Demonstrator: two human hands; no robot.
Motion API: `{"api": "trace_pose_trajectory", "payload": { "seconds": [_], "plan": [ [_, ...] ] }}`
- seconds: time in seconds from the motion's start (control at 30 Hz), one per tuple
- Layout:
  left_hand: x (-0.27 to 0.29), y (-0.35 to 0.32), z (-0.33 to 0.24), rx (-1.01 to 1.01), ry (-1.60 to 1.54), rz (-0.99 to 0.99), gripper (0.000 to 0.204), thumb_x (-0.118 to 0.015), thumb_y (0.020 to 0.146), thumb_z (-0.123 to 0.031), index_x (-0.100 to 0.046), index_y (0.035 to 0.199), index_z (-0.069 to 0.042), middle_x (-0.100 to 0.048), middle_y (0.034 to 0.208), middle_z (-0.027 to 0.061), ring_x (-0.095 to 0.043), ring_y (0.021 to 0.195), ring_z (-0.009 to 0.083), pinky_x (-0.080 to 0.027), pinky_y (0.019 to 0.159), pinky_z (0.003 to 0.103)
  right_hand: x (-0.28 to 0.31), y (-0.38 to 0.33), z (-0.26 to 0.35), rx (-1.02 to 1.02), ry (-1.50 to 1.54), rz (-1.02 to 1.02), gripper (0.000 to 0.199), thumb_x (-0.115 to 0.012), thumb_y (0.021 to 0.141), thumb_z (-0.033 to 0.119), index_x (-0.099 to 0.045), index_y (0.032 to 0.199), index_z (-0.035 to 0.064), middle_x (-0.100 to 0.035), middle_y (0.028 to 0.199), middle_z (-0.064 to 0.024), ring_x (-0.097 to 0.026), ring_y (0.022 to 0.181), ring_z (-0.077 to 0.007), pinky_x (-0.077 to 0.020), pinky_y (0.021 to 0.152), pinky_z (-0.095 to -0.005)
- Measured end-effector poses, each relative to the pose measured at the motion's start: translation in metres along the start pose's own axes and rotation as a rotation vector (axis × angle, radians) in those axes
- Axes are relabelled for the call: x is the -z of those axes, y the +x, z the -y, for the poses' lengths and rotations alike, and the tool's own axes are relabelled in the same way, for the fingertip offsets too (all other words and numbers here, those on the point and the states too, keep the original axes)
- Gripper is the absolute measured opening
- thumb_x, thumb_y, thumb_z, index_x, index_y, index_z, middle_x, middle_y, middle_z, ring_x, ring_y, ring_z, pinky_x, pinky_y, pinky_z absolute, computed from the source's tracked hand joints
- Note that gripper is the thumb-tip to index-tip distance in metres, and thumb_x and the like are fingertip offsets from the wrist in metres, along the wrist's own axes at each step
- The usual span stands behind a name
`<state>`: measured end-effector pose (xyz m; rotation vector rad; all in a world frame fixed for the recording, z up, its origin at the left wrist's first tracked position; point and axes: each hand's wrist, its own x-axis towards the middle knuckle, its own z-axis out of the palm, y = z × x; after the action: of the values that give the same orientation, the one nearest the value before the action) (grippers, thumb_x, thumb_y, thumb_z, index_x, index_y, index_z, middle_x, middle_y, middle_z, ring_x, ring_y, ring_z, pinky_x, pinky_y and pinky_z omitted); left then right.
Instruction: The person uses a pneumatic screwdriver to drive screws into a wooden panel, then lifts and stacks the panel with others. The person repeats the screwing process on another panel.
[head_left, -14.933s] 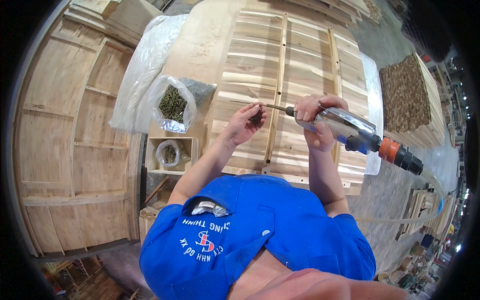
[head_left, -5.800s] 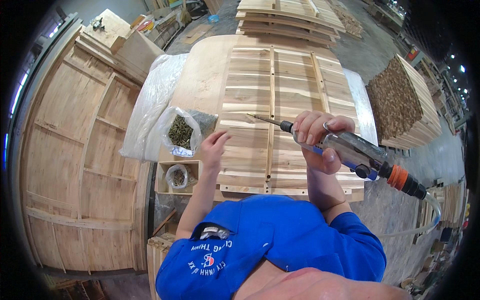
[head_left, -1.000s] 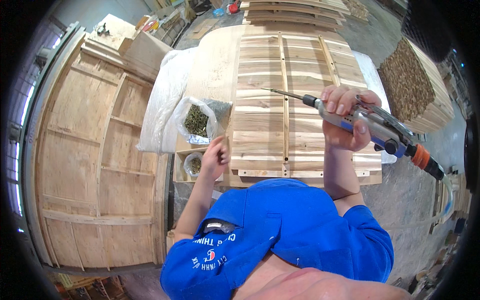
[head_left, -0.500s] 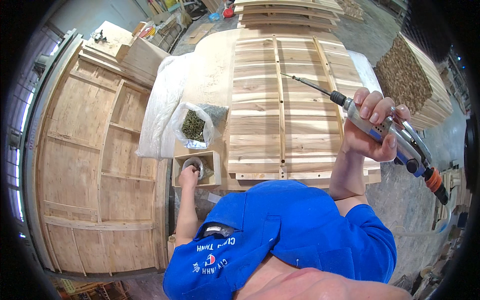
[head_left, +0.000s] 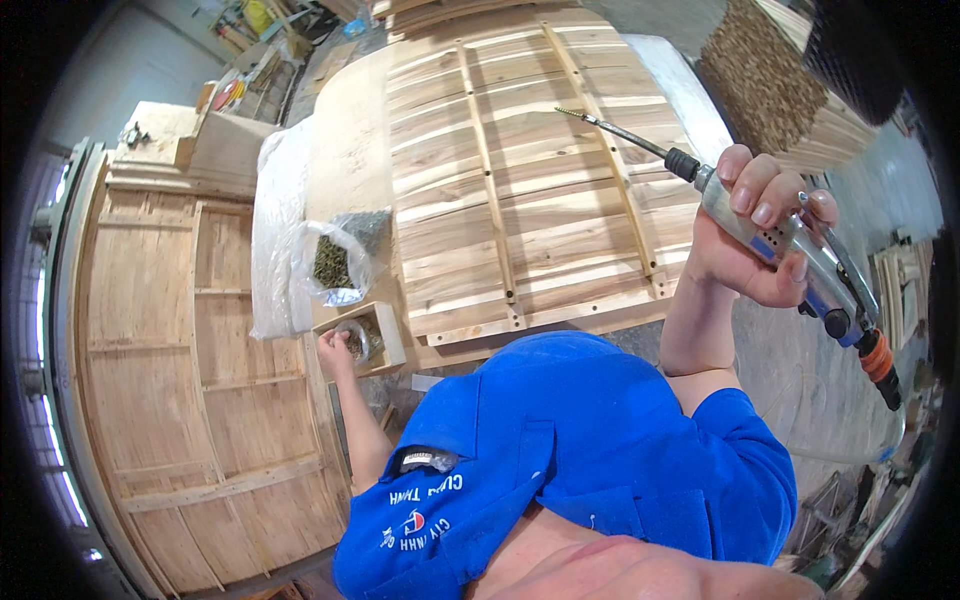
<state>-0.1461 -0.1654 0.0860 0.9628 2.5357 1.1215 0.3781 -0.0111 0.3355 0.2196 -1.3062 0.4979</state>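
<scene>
Right fingers grip one driver; left fingers, grasp unclear, at one small bag.

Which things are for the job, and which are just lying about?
Probably for the job:
silver handheld driver, in the right hand
small pale wooden box, at the left hand
pale slatted wooden panel

Probably lying about:
large brown framed wooden panel
brown wooden board stack

A woodworking shop, plain as day: here's a broad slatted panel, there's a power driver raised near it, and a bag of screws alongside! Beyond them, stacked timber rises off a grey floor.
</scene>
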Motion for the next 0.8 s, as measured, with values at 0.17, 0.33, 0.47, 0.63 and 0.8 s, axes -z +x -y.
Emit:
{"api": "trace_pose_trajectory", "payload": {
  "seconds": [0.17, 0.33, 0.47, 0.63, 0.8],
  "plan": [
    [-0.074, -0.02, -0.105, 0.032, -0.521, 0.307, 0.02, -0.057, 0.084, -0.012, -0.06, 0.098, 0.002, -0.066, 0.092, 0.0076, -0.06, 0.078, 0.0129, -0.044, 0.067, 0.024, 0.023, -0.002, 0.006, -0.057, -0.028, 0.008, 0.045, -0.046, 0.082, 0.031, -0.038, 0.121, 0.0084, -0.05, 0.076, -0.008, -0.05, 0.066, -0.0201, -0.0415, 0.064, -0.04],
    [-0.148, -0.098, -0.278, 0.001, -0.743, 0.884, 0.026, -0.055, 0.087, -0.017, -0.056, 0.106, 0.0, -0.067, 0.093, 0.0052, -0.034, 0.049, 0.001, -0.028, 0.041, 0.017, 0.03, -0.009, 0.003, -0.256, -0.045, -0.092, 0.042, -0.049, 0.079, 0.031, -0.045, 0.114, 0.0082, -0.048, 0.071, -0.0057, -0.048, 0.066, -0.0175, -0.0401, 0.066, -0.0367],
    [-0.187, -0.132, -0.343, -0.071, -0.914, 0.951, 0.021, -0.056, 0.087, -0.013, -0.056, 0.105, -0.003, -0.068, 0.087, 0.0047, -0.033, 0.047, -0.0008, -0.026, 0.04, 0.016, 0.043, -0.016, -0.001, -0.384, -0.043, -0.102, 0.041, -0.051, 0.079, 0.028, -0.043, 0.114, 0.0068, -0.047, 0.071, -0.0065, -0.048, 0.066, -0.0181, -0.0406, 0.067, -0.0372],
    [-0.209, -0.15, -0.376, -0.108, -0.957, 0.974, 0.014, -0.058, 0.086, -0.011, -0.06, 0.097, -0.003, -0.068, 0.085, 0.0044, -0.037, 0.049, -0.0012, -0.027, 0.042, 0.016, 0.067, -0.018, -0.007, -0.417, -0.073, -0.096, 0.039, -0.051, 0.08, 0.026, -0.041, 0.113, 0.0067, -0.047, 0.07, -0.0068, -0.049, 0.067, -0.0186, -0.0408, 0.067, -0.0376],
    [-0.228, -0.158, -0.386, -0.096, -0.991, 0.895, 0.016, -0.056, 0.086, -0.008, -0.061, 0.101, -0.003, -0.067, 0.082, 0.005, -0.03, 0.044, -0.003, -0.021, 0.038, 0.014, 0.082, -0.015, -0.02, -0.417, -0.062, -0.082, 0.04, -0.053, 0.08, 0.027, -0.04, 0.112, 0.0065, -0.047, 0.069, -0.0068, -0.049, 0.066, -0.0186, -0.0412, 0.067, -0.038]
  ]
}}
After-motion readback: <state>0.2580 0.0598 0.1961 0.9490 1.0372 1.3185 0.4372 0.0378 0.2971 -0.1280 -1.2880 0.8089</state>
